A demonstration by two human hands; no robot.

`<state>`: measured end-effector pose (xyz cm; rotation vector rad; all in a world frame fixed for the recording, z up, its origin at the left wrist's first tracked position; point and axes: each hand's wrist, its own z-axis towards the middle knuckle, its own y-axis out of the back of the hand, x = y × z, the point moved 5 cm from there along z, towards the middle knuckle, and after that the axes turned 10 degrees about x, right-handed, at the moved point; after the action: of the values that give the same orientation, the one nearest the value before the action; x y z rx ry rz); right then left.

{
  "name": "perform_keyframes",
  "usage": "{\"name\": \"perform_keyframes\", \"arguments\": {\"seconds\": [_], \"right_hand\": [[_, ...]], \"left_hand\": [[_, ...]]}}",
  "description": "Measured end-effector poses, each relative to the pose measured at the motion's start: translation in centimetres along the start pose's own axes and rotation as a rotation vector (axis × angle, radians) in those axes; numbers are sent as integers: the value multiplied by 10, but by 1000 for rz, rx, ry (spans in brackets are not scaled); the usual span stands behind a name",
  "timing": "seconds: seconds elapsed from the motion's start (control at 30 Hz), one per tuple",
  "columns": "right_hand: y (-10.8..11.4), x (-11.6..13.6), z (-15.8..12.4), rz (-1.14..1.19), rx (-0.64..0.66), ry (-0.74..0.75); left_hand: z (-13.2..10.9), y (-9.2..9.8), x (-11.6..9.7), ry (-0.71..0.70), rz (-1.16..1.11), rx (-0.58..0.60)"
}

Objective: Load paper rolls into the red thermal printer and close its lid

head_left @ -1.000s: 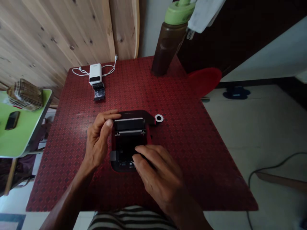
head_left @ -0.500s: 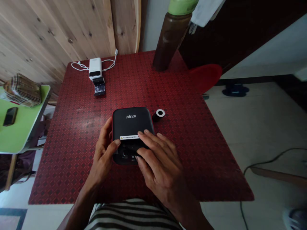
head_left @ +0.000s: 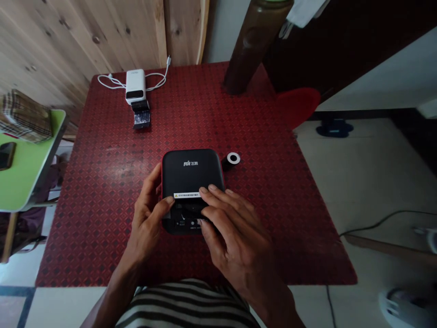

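Label printer: the boxy black unit with red sides (head_left: 184, 227) sits on the red patterned tabletop (head_left: 290, 223), directly between your two hands.
Left hand: your left hand (head_left: 147, 218) is closed around the printer's near left side, fingers down the flank and thumb over the front corner.
Right hand: your right hand (head_left: 239, 232) is not clasping anything; its fingers lie flat on the near right part of the lid (head_left: 191, 173), with the thumb by the front panel.
Warning strip: the white sticker (head_left: 186, 195) runs along the lid's near edge, from beside your left thumb to under your right fingertips.
Handling: the casing looks like stiff, matte plastic, probably moderate in weight and not very slippery; the lid seems thinner, and its hinge likely the part least fond of force.
Where to hold: the flanks, as your left hand has it, should be the firmest place; pressure on the lid is best spread near its front edge.
Black roll: the white-ended black roll (head_left: 226, 164) lies just beyond your right fingers, near the printer's right side; likely light and apt to roll.
White device: the small white unit (head_left: 135, 84) with its cable (head_left: 157, 84) is well beyond your left hand.
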<state>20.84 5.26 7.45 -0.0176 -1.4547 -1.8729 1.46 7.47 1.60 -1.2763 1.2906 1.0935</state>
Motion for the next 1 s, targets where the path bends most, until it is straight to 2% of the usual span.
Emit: {"name": "perform_keyframes", "arguments": {"seconds": [0.23,0.43,0.57,0.8,1.0], "right_hand": [[2,-2,-11,51,-83,-3],[9,-18,-27,48,-202,-99],[4,-26,-35,44,-204,-143],[-4,-25,-38,82,-137,-171],[-5,-26,-37,107,-135,-174]], "left_hand": [[-10,6,6,69,40,-15],[-29,11,7,93,34,39],[-29,11,5,110,17,45],[-22,7,-1,103,34,11],[-22,8,-4,87,76,5]]}}
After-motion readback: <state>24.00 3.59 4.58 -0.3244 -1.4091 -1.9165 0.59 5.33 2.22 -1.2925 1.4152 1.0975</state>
